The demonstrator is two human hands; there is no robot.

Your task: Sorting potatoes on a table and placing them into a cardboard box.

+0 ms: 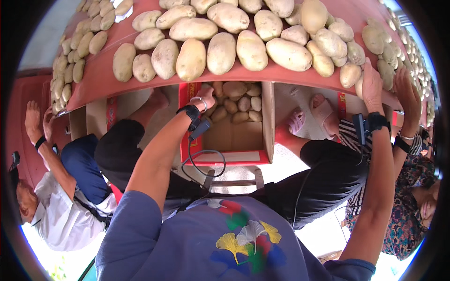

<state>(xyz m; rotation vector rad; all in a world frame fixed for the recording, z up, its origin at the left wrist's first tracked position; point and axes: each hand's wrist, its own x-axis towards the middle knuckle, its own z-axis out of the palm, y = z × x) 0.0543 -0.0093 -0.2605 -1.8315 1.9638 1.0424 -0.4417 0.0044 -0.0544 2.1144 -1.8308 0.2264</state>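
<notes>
Potatoes lie in rows on the red tabletop before me. Under its edge, between my legs, is a cardboard box with potatoes across its far part and bare cardboard at its near part. My left hand reaches into the box's far left corner, by the potatoes there; its fingers are partly hidden, so a hold cannot be told. At the right table edge my right hand rests on a potato, beside another potato. Both my wrists bear black straps with small devices.
A co-worker's hand is close to my right hand. Another person's hands are at the far left. More potatoes lie on the right. A cable loops over the box's near edge, and a wooden stool stands below it.
</notes>
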